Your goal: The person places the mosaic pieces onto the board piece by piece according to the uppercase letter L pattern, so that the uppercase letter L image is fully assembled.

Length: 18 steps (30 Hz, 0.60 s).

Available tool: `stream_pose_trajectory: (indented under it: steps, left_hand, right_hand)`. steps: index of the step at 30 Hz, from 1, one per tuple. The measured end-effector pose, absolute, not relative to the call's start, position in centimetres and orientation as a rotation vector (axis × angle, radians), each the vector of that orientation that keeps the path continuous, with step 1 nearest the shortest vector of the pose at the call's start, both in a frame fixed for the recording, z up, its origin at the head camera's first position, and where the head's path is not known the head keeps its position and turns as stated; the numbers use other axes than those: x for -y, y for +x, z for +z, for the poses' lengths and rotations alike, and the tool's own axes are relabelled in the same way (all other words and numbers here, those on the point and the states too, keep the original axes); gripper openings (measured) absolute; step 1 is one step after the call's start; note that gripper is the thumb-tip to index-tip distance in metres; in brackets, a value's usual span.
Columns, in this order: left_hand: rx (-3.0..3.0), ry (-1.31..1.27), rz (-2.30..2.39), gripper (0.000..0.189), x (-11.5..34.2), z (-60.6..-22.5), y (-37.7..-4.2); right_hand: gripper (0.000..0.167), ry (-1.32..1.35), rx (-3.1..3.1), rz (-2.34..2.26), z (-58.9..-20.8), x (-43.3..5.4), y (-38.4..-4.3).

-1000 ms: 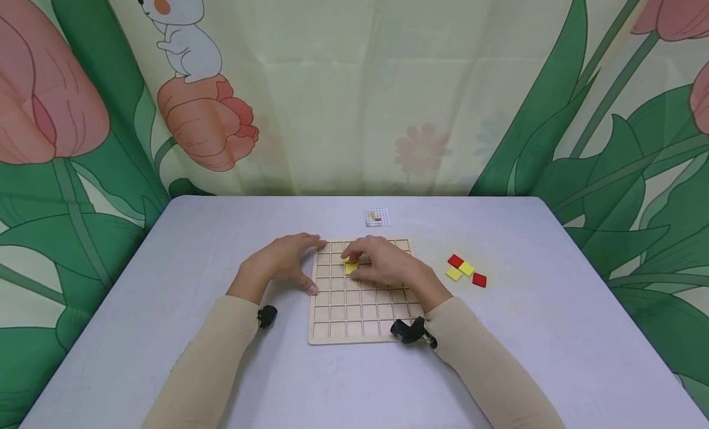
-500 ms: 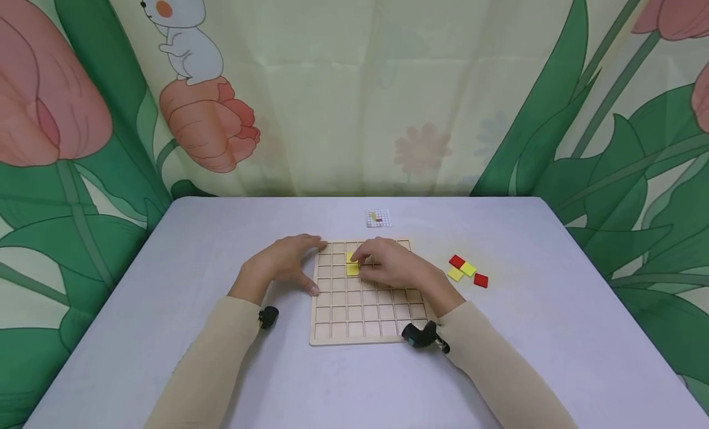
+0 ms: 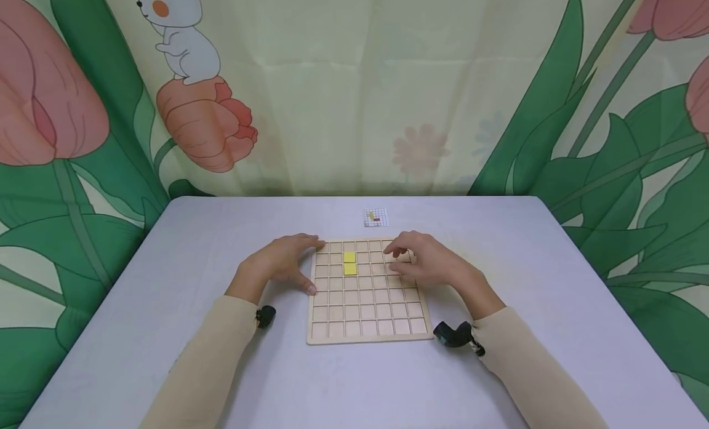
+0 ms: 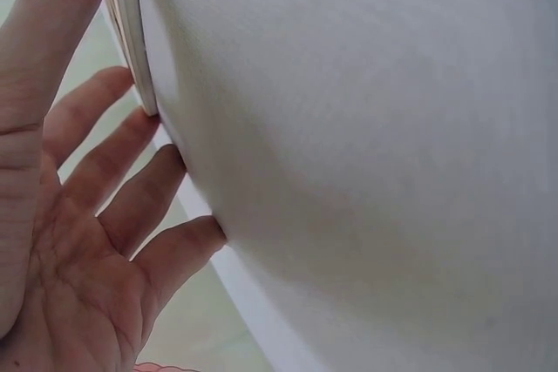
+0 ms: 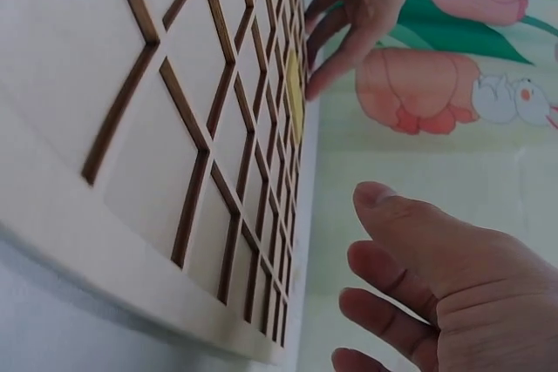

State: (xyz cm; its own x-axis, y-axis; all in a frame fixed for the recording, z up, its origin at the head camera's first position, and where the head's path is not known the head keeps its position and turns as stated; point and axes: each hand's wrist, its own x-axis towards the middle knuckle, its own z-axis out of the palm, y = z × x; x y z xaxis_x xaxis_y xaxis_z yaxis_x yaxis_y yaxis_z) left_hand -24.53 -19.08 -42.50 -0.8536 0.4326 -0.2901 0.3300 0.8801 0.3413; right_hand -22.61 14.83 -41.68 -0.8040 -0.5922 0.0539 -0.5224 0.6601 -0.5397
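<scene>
A square wooden grid board (image 3: 365,343) lies on the table, and two yellow square tiles (image 3: 349,263) sit one behind the other in its cells, left of centre. My left hand (image 3: 279,264) rests along the board's left edge, thumb at the side and fingers stretched to the far corner. In the left wrist view the left fingers (image 4: 135,202) are spread, their tips at the board's corner and the tabletop. Over the board's far right part hovers my right hand (image 3: 429,258), fingers loosely bent and holding nothing; the right wrist view shows its thumb and fingers (image 5: 397,254) apart.
A small printed card (image 3: 376,217) with a coloured grid pattern lies behind the board. The white-covered table (image 3: 266,380) reaches back to a curtain (image 3: 354,109) with tulips and a rabbit. A wrist camera (image 3: 454,335) sits close to the board's near right corner.
My right hand has left the two yellow tiles and moved right across the board. The loose red and yellow tiles at the right are now hidden behind it. My left hand stays put.
</scene>
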Motion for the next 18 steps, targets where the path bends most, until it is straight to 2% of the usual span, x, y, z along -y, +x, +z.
stream_pose_trajectory:
  steps: [18]
  left_hand:
    - [-2.689, 0.558, 0.411, 0.113, 19.1, -42.4, -24.6]
  right_hand:
    - [0.028, -0.946, -2.849, -0.827, -42.2, -20.0, -22.3]
